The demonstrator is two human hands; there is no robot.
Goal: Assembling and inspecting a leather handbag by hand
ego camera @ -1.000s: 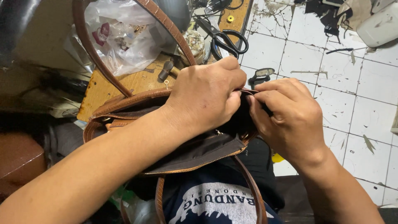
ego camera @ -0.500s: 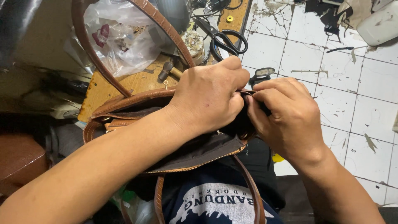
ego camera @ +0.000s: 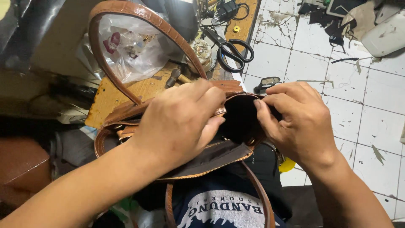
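Head view: brown handbag point(ego camera: 126, 114) on lap, centre; left hand point(ego camera: 177, 122) fingers pinching rim at 9 o'clock; right hand point(ego camera: 301, 122) fingers pinching it at 3; recommend even tension; scissors point(ego camera: 230, 48) at 12.

Drawn apart since a second ago: left hand point(ego camera: 179, 122) and right hand point(ego camera: 297, 122), earlier pressed together, now separated. Between them, dark inside of the brown bag point(ego camera: 240, 120) newly exposed, mouth pulled wider.
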